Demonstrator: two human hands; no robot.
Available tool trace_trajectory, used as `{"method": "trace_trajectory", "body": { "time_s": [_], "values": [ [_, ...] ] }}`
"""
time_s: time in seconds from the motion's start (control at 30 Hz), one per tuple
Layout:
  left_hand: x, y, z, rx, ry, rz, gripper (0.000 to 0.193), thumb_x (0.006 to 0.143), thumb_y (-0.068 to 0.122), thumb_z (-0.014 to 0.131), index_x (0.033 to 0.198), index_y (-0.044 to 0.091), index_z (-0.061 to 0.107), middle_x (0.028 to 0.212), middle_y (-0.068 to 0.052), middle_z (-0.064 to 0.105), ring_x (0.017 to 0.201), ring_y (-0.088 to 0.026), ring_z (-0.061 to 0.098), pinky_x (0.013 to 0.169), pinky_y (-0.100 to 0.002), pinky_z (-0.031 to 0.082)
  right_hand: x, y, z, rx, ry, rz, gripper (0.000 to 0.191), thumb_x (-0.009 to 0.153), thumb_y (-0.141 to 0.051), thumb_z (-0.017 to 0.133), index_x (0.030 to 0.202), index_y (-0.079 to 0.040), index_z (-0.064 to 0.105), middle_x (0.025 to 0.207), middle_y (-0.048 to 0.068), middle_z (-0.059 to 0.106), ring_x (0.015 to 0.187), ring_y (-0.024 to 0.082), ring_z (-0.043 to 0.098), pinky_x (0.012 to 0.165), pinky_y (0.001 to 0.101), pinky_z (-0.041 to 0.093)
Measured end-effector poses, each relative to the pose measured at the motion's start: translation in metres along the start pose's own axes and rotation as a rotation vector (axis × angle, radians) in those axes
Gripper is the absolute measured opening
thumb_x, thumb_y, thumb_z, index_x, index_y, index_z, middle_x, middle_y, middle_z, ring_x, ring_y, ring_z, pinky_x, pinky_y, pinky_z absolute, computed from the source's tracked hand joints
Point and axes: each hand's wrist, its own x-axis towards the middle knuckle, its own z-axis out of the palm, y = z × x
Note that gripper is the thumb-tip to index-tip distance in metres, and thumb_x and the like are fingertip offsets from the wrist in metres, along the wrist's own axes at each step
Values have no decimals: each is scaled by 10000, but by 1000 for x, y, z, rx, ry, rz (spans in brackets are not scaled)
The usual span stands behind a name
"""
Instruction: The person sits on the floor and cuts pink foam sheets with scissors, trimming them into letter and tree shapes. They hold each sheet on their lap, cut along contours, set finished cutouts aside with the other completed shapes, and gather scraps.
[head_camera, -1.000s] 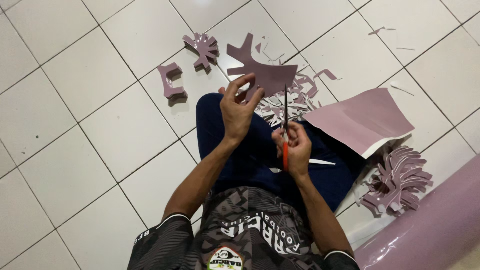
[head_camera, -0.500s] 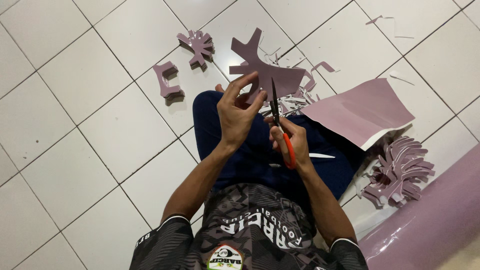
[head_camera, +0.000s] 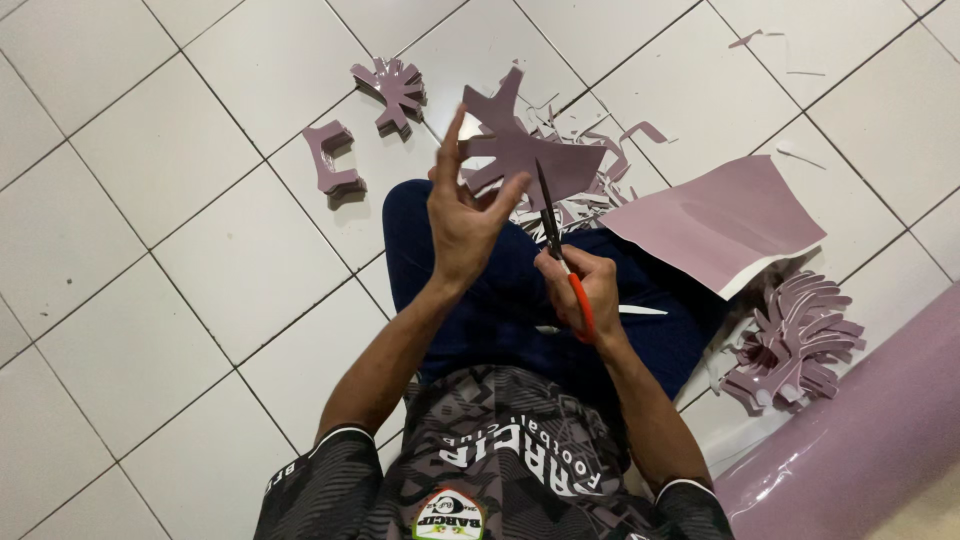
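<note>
Paper cutout (head_camera: 525, 150) sits pinched in the left hand (head_camera: 462, 222); the right hand (head_camera: 583, 290) grips orange-handled scissors (head_camera: 558, 245), blades at its edge.

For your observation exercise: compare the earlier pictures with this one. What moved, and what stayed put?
The left hand has turned the mauve cut-out, which it keeps pinched, with its fingers now spread wider. The right hand keeps hold of the orange-handled scissors, blades tilted slightly more leftward. The mauve sheet, the finished shapes and the pile on the tiles lie unchanged.
</note>
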Motion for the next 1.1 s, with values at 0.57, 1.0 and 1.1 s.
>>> {"method": "trace_trajectory", "body": {
  "time_s": [0.57, 1.0, 1.1],
  "values": [
    [-3, 3, -16, 26, -146, -245, 804, 936, 72, 778, 1594, 29, 319, 999, -113, 731, 972, -209, 778, 891, -317, 678, 8, -13, -11, 171, -228, 35, 363, 999, -240, 550, 1099, 91, 660, 662, -1, 522, 550, 80, 501, 525, 240, 439],
    [-31, -6, -10, -343, -57, -495, 325, 997, 44, 723, 1282, -19, 581, 985, -100, 645, 828, -143, 620, 716, -264, 513, 12, 6, -18, 468, -261, 176, 318, 954, -234, 532, 1052, 46, 647, 670, 33, 501, 509, 94, 444, 473, 249, 395],
    [-41, -9, -6, -460, -25, -530, 311, 1014, 89, 690, 1282, -4, 563, 957, -57, 636, 851, -116, 659, 829, -293, 619, 14, 17, -20, 524, -260, 188, 263, 979, -223, 552, 997, 33, 610, 700, 51, 524, 526, 111, 472, 491, 271, 424]
  ]
}}
